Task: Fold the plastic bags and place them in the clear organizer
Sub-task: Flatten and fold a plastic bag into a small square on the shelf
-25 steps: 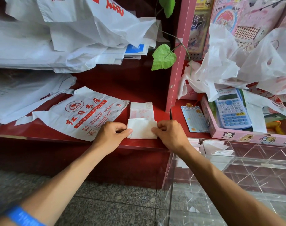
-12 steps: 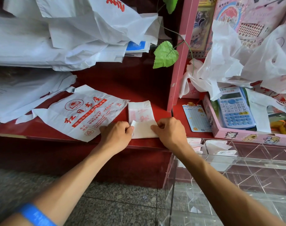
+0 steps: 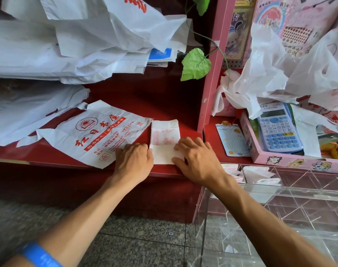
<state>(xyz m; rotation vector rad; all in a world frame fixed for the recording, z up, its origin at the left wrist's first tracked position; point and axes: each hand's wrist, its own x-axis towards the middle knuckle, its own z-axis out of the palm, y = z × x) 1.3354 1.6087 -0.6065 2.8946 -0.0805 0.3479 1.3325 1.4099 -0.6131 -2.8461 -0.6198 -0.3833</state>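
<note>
A dark red shelf (image 3: 164, 105) in a cluttered shop corner serves as the work surface, with a loose heap of white plastic bags (image 3: 77, 45) stacked above it and a pink upright (image 3: 212, 74) dividing it from the next bay. On the shelf's front edge lies a small, narrow folded white plastic bag with faint red print (image 3: 165, 140), just right of a flat, unfolded white bag printed with red characters (image 3: 98, 135).

The left hand (image 3: 134, 160) rests at the folded bag's left edge with fingers curled under, knuckles up; whether the fingertips pinch the plastic cannot be told. The right hand (image 3: 198, 157) lies over the bag's near right corner, fingers bent and spread, pressing the lower flap down.

The step in hand looks like the lengthwise fold: the near end has been turned up over the strip, and both hands seem to be flattening the crease. The strip's long axis runs from the shelf's front edge toward the back, its free end pointing away from the person.

The next move probably calls for another fold along that axis, keeping the slippery layers pressed so they do not spring open, then lifting the packet to the right and down into the clear compartmented acrylic organizer (image 3: 280, 201), where some cells already hold white folded bags.
</note>
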